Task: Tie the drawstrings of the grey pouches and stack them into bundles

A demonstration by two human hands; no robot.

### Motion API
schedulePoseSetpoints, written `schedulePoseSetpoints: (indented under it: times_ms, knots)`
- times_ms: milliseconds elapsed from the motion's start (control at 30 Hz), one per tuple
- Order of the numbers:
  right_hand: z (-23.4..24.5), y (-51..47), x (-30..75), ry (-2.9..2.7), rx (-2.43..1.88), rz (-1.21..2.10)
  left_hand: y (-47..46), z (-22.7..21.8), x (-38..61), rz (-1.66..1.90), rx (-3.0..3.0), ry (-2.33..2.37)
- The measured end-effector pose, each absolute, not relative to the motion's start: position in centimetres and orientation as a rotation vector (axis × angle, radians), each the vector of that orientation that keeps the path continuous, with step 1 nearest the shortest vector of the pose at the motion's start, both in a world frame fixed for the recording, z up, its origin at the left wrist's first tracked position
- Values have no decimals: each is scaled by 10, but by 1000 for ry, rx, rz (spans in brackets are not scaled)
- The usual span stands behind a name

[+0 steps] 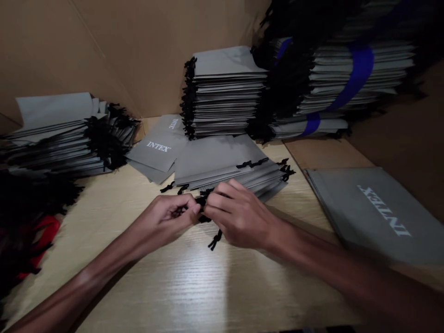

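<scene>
above the front of the pale wooden tabletop (187,286), the left hand (171,215) pinches the black cords (202,201) between thumb and forefinger, while the right hand (239,213) meets it with fingers curled and bunched on the same cords; its thumb is hidden. the cords sit between the two hands, a knotted end (215,240) hanging below the right fingers. just beyond lie fanned gray bags (211,157), with a tall gray stack (227,99) behind them, and an intex-printed bag (374,208) rests off to the right.

Grey bags (215,157) on pale table (187,282)
</scene>
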State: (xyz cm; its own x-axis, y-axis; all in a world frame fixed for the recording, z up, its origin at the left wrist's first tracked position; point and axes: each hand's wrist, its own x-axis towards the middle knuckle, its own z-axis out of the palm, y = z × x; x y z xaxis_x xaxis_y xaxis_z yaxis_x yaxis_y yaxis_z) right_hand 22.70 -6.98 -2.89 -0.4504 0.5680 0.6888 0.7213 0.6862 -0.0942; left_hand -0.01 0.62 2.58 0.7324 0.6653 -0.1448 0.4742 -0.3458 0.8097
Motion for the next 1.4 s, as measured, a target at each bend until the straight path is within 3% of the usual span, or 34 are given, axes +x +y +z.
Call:
schedulePoseSetpoints:
  times_ms: [200, 367, 567, 900, 1200, 1400]
  knots:
    - [-23, -70, 226, -2258, -1030, -268, 8, 23, -9, 228, 1843, 835]
    - [-20, -66, 229, -2258, -1087, -130, 16, 23, -9, 335, 2223, 855]
    - [-5, -67, 244, -2007, -994, 134, 21, 25, -8, 406, 2348, 820]
    - [6, -66, 276, -1661, -1159, 150, 26, 22, -16, 739, 2122, 981]
    - [0, -75, 274, -2024, -1139, 239, 30, 22, -20, 511, 2472, 749]
    - [9, -75, 267, -2361, -1247, 4, 32, 22, -18, 731, 2359, 1034]
